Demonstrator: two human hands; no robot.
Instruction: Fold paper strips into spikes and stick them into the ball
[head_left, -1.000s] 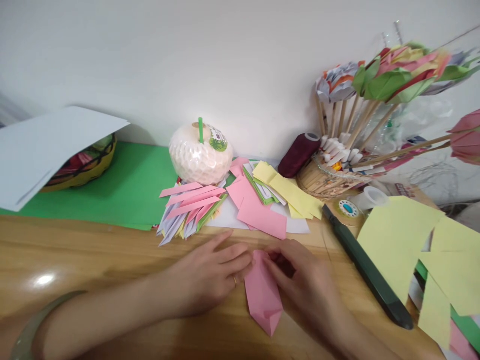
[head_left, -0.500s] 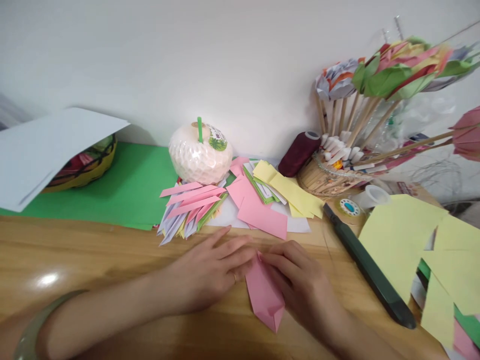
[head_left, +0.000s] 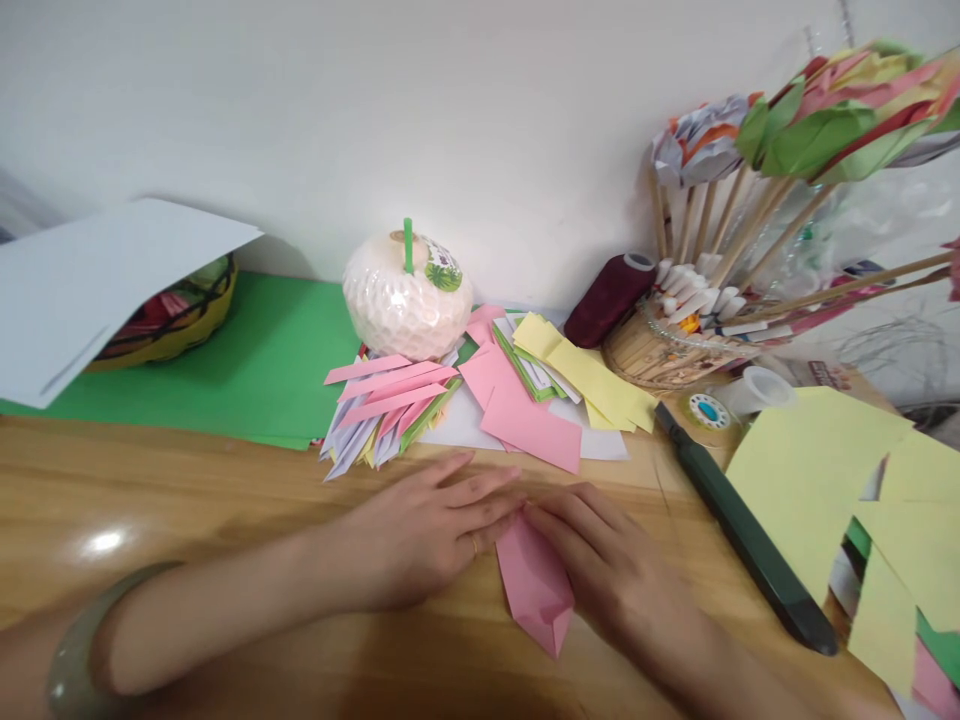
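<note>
A folded pink paper piece [head_left: 534, 585] lies on the wooden table [head_left: 187, 500], its point toward me. My left hand [head_left: 420, 530] rests flat with fingers stretched out, fingertips touching the paper's upper left edge. My right hand [head_left: 607, 565] lies over the paper's right side, fingers pressed down on its top fold. A pale bangle [head_left: 75, 650] circles my left wrist.
Behind the hands lie folded paper strips [head_left: 386, 405], pink [head_left: 525, 415] and yellow sheets [head_left: 592, 375], a white coconut with a green straw [head_left: 406, 300], and a dark thread spool [head_left: 609, 298]. A basket of paper flowers [head_left: 675, 340] stands right. A dark green cutter [head_left: 742, 530] and yellow paper [head_left: 817, 480] lie right.
My right hand has flattened down onto the pink paper, closing the fold; the paper's top is now pressed under both hands. The view has shifted slightly.
</note>
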